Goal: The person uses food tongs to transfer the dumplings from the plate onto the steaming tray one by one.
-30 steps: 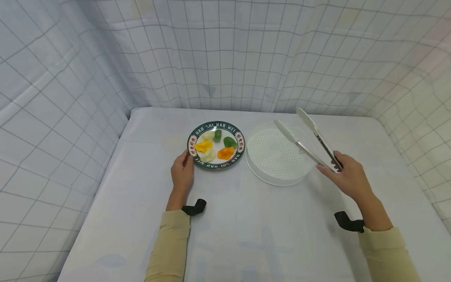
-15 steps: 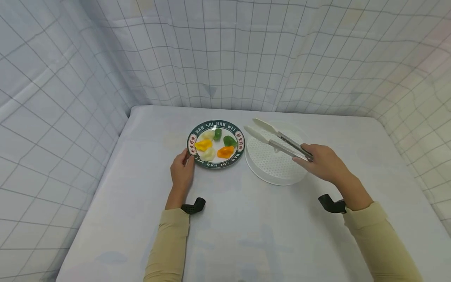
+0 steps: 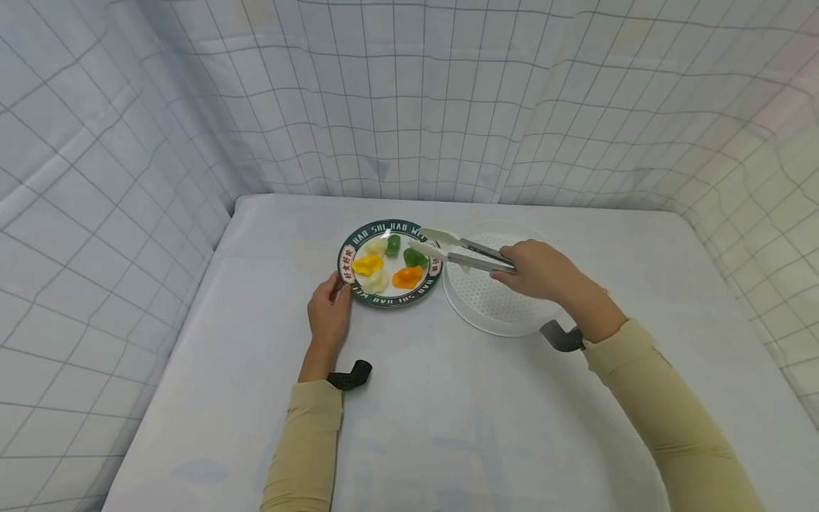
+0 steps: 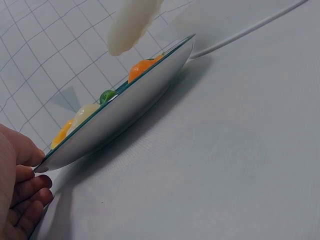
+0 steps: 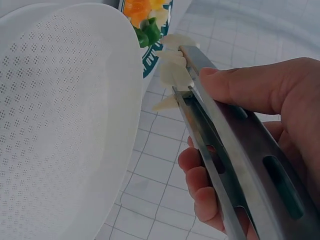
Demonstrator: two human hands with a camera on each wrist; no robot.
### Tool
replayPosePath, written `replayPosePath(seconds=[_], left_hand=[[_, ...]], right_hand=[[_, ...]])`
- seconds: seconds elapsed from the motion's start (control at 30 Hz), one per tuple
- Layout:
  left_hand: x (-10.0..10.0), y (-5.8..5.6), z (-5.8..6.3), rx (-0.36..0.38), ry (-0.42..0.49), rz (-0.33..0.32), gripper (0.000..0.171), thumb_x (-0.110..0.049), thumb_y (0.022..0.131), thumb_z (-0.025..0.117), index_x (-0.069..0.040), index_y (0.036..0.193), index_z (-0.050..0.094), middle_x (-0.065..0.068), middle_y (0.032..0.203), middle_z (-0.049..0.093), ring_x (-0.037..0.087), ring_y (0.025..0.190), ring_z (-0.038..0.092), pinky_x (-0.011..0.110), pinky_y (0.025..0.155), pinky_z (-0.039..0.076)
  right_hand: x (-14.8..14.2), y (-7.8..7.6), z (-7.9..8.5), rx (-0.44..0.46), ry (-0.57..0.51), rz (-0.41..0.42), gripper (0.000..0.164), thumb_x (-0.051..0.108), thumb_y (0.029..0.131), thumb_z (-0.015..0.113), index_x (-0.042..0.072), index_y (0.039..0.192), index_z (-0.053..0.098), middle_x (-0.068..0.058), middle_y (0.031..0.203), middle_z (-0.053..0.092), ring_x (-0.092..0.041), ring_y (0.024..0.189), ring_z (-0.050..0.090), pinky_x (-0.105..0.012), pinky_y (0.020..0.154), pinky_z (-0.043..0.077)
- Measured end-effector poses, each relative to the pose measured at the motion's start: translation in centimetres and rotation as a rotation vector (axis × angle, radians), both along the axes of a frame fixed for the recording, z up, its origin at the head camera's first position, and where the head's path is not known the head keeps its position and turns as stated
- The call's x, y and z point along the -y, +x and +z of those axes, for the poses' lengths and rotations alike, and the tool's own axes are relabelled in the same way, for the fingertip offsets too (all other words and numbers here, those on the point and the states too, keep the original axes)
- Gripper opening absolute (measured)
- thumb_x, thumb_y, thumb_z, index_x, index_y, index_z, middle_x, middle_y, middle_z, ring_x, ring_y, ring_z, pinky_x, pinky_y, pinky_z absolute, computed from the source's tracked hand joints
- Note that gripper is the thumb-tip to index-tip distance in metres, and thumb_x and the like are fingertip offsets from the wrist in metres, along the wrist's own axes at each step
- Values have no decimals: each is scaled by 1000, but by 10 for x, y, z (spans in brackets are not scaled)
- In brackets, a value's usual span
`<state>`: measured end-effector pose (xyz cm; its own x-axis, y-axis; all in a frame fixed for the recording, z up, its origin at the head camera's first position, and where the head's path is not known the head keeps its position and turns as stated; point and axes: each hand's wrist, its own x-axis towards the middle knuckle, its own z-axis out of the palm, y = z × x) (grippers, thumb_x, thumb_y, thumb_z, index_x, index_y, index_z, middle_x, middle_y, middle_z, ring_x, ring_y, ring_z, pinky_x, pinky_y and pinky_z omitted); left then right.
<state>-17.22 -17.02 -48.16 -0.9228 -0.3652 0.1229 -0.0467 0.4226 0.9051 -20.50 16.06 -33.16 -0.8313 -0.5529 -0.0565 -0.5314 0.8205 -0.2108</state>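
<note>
My left hand (image 3: pixel 329 313) pinches the near-left rim of a round plate (image 3: pixel 390 302) with a dark green lettered border, thumb over the edge and fingers below in the left wrist view. Several small dumplings lie on it: yellow (image 3: pixel 367 265), orange (image 3: pixel 407 277), green (image 3: pixel 414 257) and whitish (image 3: pixel 377 282). My right hand (image 3: pixel 537 270) grips metal tongs (image 3: pixel 480 261) with pale tips, thumb on one arm, fingers round the other. Parted and with nothing between them, the tips overlap the plate's right side near the green dumpling.
Touching or close against the plate's right side is a round white perforated tray (image 3: pixel 505 306), partly covered by the tongs and right hand in the head view. A white cloth covers the table (image 3: pixel 416 398). Checked curtains (image 3: pixel 397 99) hang behind and at both sides.
My right hand has carried the tongs left, from right of the tray across it to the plate, and the tips have drawn closer together. The left hand has stayed on the rim.
</note>
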Motion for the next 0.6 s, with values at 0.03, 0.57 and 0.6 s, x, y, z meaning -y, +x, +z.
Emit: replayPosePath(seconds=[0.03,0.57,0.6], left_hand=[[0,0,0,0,1,1,45,-17,93,52,1,134,44,15,121,53,23,111,48,34,97,38],[0,1,3,2,12,-2,45,-17,94,52,1,134,44,15,120,54,23,110,49,34,97,39],[0,1,3,1,11,-1,44,-17,94,52,1,134,44,15,120,54,23,109,49,34,97,39]], right_hand=[[4,-2,1,10,13,-2,23,25,88,61,2,89,61,-3,72,56,-18,62,49,-32,55,43],[38,-11,22,69,158,2,21,19,86,62,-2,85,64,-4,68,58,-17,56,48,-30,52,44],[41,-12,25,76,180,0,22,19,86,61,-2,87,63,-4,69,58,-17,57,48,-30,52,45]])
